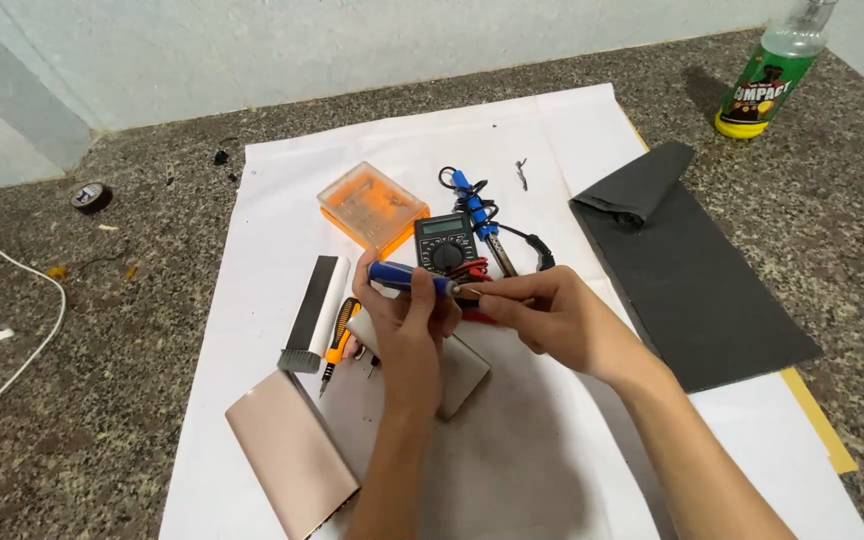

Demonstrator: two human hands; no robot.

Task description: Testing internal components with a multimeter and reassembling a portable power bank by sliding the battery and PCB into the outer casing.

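At centre of frame, over the white paper sheet [572, 140], left hand [407, 325] is curled shut round a blue-handled screwdriver [407, 275], held level w/ tip toward the right hand [552, 315]. Right hand's fingers pinch closed at that tip, prob. steadying a bit; what's in the pinch is too small to tell. Just behind: black multimeter [445, 243], orange bit case [372, 205], blue soldering iron [477, 215]. Lower left: pinkish flat casing [287, 450]; orange utility knife [337, 345] beside left wrist.
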